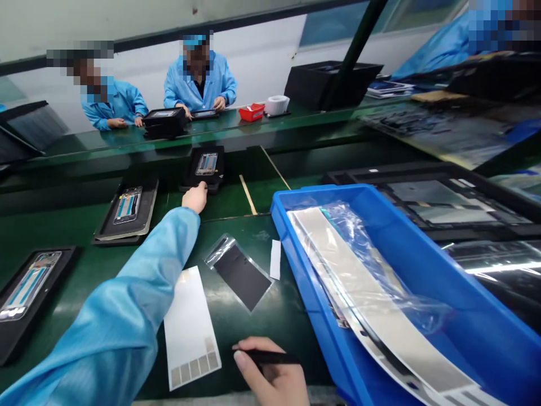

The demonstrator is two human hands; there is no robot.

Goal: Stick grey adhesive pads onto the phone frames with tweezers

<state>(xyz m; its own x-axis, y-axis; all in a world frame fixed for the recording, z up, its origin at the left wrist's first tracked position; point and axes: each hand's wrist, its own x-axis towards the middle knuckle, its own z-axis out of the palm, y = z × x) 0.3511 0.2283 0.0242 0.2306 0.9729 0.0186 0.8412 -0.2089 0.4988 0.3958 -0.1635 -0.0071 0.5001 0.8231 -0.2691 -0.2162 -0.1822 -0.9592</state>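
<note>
While the right hand pinches a black pen-like tool, the left hand, grip unclear, meets the far black tray.

A phone-assembly factory line: a green conveyor bench runs from nine to three o'clock, carrying black trays of phone frames (no household clutter here), with co-workers in blue smocks at twelve o'clock.
</note>
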